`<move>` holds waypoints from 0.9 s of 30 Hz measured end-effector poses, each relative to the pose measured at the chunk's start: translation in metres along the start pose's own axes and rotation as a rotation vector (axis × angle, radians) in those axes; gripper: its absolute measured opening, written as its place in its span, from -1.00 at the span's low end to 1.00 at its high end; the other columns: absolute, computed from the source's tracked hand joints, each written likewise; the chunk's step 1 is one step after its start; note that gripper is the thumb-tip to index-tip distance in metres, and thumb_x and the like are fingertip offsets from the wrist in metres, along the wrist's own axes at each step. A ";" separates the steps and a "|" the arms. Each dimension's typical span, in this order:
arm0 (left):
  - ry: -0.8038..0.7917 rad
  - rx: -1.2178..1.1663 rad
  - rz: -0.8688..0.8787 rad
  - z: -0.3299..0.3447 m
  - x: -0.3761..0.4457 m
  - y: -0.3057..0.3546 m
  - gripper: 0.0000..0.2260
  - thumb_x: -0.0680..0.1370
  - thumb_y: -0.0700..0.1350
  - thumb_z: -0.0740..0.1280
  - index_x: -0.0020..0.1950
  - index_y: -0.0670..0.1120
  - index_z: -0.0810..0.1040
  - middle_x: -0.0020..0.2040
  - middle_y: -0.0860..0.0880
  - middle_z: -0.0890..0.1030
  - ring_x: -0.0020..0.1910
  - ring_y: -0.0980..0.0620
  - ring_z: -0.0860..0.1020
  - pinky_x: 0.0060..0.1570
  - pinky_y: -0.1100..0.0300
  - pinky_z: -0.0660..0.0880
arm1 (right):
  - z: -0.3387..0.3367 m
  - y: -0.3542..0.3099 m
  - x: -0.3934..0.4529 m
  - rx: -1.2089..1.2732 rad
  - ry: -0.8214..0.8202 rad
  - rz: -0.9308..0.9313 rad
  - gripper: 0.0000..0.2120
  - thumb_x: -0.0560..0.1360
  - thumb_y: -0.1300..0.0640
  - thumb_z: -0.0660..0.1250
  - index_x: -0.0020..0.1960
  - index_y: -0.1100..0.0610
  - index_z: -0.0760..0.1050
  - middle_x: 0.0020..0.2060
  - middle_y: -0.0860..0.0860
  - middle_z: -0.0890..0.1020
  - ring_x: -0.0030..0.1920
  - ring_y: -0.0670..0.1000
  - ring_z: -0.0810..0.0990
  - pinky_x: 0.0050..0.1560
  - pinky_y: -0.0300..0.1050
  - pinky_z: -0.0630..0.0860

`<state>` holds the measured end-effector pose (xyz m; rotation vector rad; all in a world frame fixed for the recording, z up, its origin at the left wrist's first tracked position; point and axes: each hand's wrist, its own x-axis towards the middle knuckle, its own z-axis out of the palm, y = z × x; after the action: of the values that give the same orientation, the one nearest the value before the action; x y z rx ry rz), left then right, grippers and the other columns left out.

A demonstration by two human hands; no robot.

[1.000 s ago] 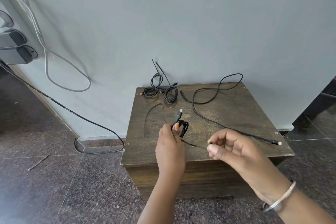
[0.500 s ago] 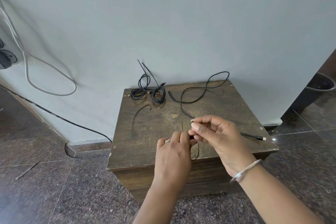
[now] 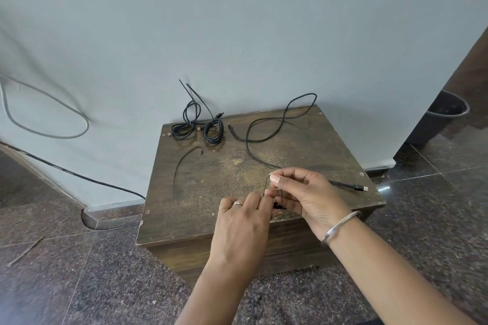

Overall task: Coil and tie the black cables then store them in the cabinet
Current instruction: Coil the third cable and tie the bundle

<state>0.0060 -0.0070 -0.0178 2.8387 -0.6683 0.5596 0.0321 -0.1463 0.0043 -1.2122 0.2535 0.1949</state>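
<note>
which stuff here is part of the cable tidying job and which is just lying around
Job: coiled cable in left hand, tie pinched by right hand, two tied coils, loose cable, spare tie, cabinet.

Lying about: grey wall cable, bin.

Grey wire (image 3: 47, 113) loops down the wall (dark bin (image 3: 446, 109) at right).

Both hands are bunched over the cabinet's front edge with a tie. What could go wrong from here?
The coiled cable, hidden between the left hand and right hand, may spring loose before the thin tie closes. The loose cable trails under the right hand and might get dragged off the cabinet.
</note>
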 end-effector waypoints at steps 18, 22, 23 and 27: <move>-0.084 0.000 0.003 -0.002 -0.002 -0.001 -0.75 0.29 -0.17 0.57 -0.14 -0.06 0.57 -0.37 0.06 0.50 -0.46 0.03 0.54 -0.23 0.08 0.51 | -0.003 0.005 0.002 -0.016 -0.041 0.022 -0.96 0.41 0.27 0.43 -0.16 0.16 0.63 -0.32 0.03 0.65 -0.25 0.01 0.69 -0.28 -0.25 0.61; -0.099 -0.004 -0.007 -0.002 -0.002 -0.001 -0.73 0.27 -0.18 0.58 -0.13 -0.06 0.57 -0.37 0.06 0.50 -0.48 0.03 0.53 -0.24 0.07 0.52 | -0.004 0.006 0.002 -0.051 -0.060 0.006 -0.95 0.42 0.28 0.42 -0.18 0.17 0.64 -0.34 0.05 0.65 -0.24 -0.03 0.65 -0.21 -0.22 0.62; -0.102 -0.006 -0.009 -0.002 -0.002 -0.001 -0.73 0.27 -0.18 0.58 -0.12 -0.06 0.57 -0.36 0.05 0.50 -0.48 0.02 0.53 -0.24 0.06 0.52 | -0.004 0.006 0.002 -0.062 -0.062 0.001 -0.94 0.43 0.28 0.42 -0.19 0.17 0.65 -0.34 0.06 0.64 -0.24 -0.03 0.63 -0.19 -0.22 0.62; -0.129 -0.018 -0.022 -0.003 -0.003 -0.001 -0.70 0.27 -0.19 0.58 -0.08 -0.06 0.58 -0.35 0.05 0.51 -0.47 0.01 0.53 -0.21 0.05 0.53 | -0.003 0.007 0.003 -0.090 -0.066 0.003 -0.95 0.42 0.28 0.42 -0.17 0.17 0.65 -0.32 0.07 0.63 -0.24 -0.06 0.61 -0.20 -0.25 0.60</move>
<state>0.0036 -0.0040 -0.0161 2.8806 -0.6583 0.3680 0.0333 -0.1468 -0.0037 -1.2923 0.1900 0.2507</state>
